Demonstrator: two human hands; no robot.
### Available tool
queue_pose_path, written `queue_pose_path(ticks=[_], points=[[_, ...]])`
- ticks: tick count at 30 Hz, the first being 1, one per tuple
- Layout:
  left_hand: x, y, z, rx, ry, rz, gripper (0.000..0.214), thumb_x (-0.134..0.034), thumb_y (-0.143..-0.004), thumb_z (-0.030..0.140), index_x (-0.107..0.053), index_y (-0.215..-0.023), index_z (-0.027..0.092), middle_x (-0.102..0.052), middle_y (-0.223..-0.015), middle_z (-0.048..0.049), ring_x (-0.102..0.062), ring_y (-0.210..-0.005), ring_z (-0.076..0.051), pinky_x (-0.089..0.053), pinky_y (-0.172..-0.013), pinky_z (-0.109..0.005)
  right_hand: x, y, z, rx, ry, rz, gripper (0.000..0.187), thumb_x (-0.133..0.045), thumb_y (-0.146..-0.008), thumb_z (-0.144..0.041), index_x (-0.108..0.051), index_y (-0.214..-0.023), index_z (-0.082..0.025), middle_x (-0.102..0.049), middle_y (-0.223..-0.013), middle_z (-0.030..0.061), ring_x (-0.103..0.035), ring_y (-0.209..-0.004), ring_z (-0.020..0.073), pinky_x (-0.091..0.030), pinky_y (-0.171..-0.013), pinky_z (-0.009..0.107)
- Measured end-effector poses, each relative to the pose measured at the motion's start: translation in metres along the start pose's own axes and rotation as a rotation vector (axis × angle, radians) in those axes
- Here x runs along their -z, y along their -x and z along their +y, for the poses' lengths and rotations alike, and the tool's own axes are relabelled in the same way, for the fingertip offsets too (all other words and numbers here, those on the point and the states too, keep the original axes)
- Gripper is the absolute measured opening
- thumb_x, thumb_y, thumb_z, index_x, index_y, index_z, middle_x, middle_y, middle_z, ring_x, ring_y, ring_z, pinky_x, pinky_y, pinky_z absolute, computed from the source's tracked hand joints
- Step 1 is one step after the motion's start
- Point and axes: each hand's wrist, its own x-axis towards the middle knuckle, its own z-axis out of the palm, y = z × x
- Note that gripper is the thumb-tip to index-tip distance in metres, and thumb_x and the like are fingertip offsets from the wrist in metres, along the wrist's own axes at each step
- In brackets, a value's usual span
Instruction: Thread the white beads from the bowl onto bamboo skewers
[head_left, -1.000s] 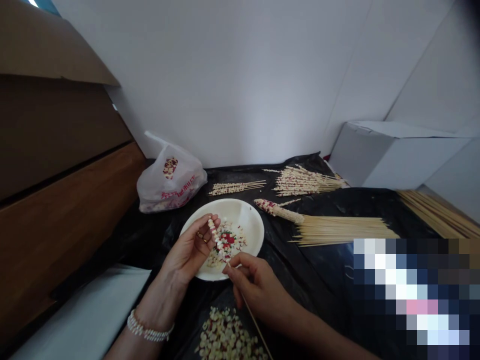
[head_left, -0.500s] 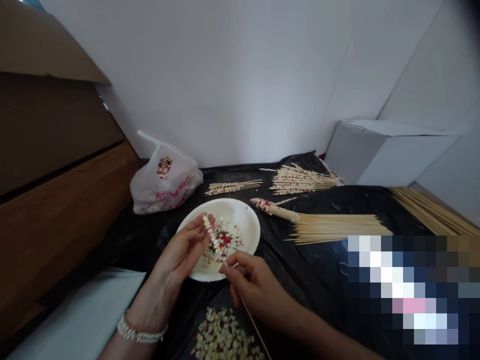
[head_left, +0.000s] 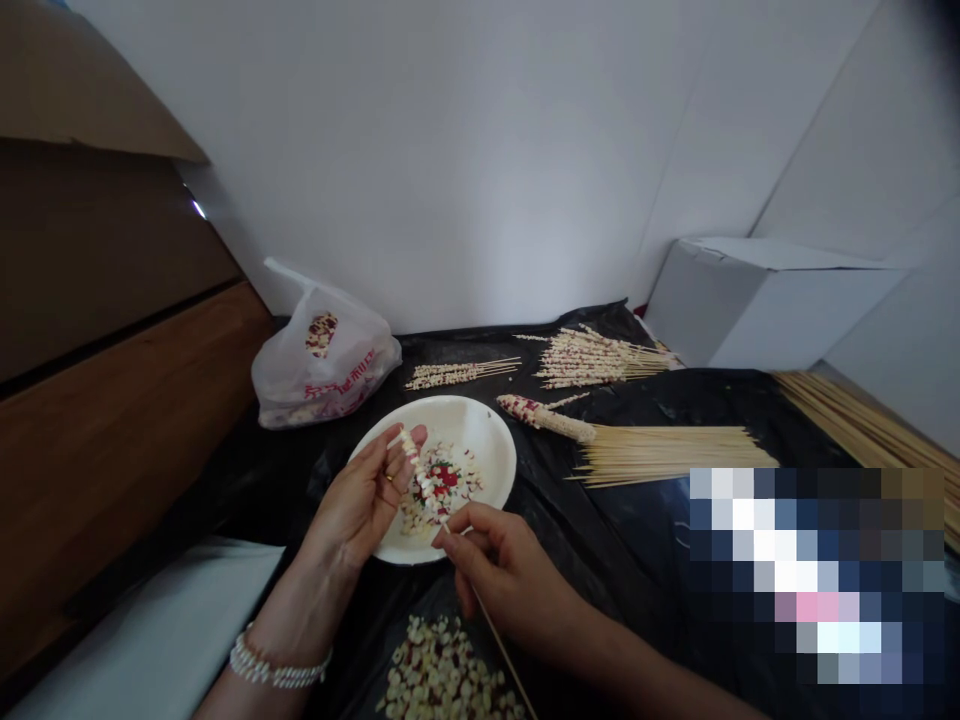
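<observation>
Between the thumb and fingers of my right hand (head_left: 510,565) is a thin wooden skewer (head_left: 506,655), slanting up to the left over the bowl. Corn kernels (head_left: 417,468), white with some dark red, are threaded along its upper part. Curled round the skewer's tip, my left hand (head_left: 369,497) pinches a pale corn kernel there. Beneath both hands sits a white bowl (head_left: 491,425) with loose kernels and a red and green printed bottom. Nearer me, a heap of loose corn kernels (head_left: 442,675) lies on black plastic sheeting (head_left: 607,570).
A white plastic bag (head_left: 330,350) stands behind the bowl on the left. Several kernel-threaded skewers (head_left: 585,358) lie at the back. A partly stripped corn cob (head_left: 547,417) rests beside bare skewers (head_left: 675,452). A white box (head_left: 750,300) stands back right, cardboard (head_left: 105,230) at left.
The left thumb and fingers have closed at the skewer's tip. The right hand keeps its grip on the skewer. The whole view has shifted slightly.
</observation>
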Motion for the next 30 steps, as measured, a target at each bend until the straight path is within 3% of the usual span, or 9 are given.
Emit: queue_pose_path(ticks=[4,8,13,17,23,30], points=[[0.0018,-0.0023,0.0004,-0.004,0.017,-0.022,0.026,-0.04,-0.094,0.006,-0.065,-0.101,0.005,-0.073,-0.095,-0.015,-0.068,-0.065,-0.01,-0.057,-0.061,-0.017,-0.0002,0.0013,-0.0013,-0.004,-0.006,0.0,0.017,-0.053,-0.091,-0.03,-0.054,-0.079,-0.017,-0.046,-0.043,-0.0093,-0.037,-0.038,0.0062,-0.028,-0.041,0.018],[0.0015,-0.0011,0.0024,0.046,0.004,-0.044,0.031,-0.042,-0.089,-0.001,-0.063,-0.112,0.005,-0.073,-0.101,-0.0161,-0.068,-0.068,-0.011,-0.057,-0.065,-0.018,0.0008,0.0009,-0.0024,-0.007,-0.004,-0.002,0.018,-0.052,-0.091,-0.03,-0.054,-0.079,-0.018,-0.046,-0.043,-0.0091,-0.037,-0.038,0.0062,-0.028,-0.041,0.018],[0.0027,0.003,0.0064,0.21,-0.006,-0.084,0.069,-0.04,-0.068,-0.017,-0.051,-0.132,0.006,-0.067,-0.119,-0.0171,-0.069,-0.097,-0.018,-0.056,-0.084,-0.022,0.0018,-0.0003,0.0003,0.005,-0.02,-0.014,0.018,-0.053,-0.091,-0.032,-0.054,-0.08,-0.018,-0.046,-0.044,-0.0092,-0.036,-0.037,0.006,-0.027,-0.041,0.018],[0.0036,0.0038,0.0076,0.196,0.0,-0.115,0.091,-0.032,-0.051,-0.02,-0.046,-0.137,0.009,-0.062,-0.128,-0.0164,-0.063,-0.112,-0.021,-0.05,-0.098,-0.028,0.0013,0.0004,-0.0002,-0.005,-0.025,-0.004,0.019,-0.054,-0.091,-0.032,-0.053,-0.079,-0.018,-0.046,-0.044,-0.0091,-0.037,-0.038,0.0061,-0.028,-0.041,0.018],[0.0037,0.0001,0.0049,0.135,-0.026,-0.106,0.086,-0.032,-0.059,-0.019,-0.046,-0.138,0.012,-0.061,-0.13,-0.0163,-0.061,-0.116,-0.02,-0.047,-0.102,-0.031,0.0012,0.0003,-0.0019,-0.01,-0.02,-0.003,0.018,-0.053,-0.091,-0.032,-0.054,-0.079,-0.018,-0.046,-0.043,-0.0094,-0.036,-0.038,0.0063,-0.027,-0.041,0.018],[0.004,-0.0001,0.0047,0.132,-0.043,-0.068,0.061,-0.04,-0.072,-0.017,-0.056,-0.125,0.007,-0.063,-0.126,-0.0171,-0.062,-0.114,-0.02,-0.05,-0.096,-0.023,-0.0015,-0.0001,0.0008,0.002,-0.005,-0.006,0.023,-0.053,-0.091,-0.037,-0.056,-0.081,-0.017,-0.046,-0.044,-0.0087,-0.037,-0.039,0.0063,-0.029,-0.043,0.018]])
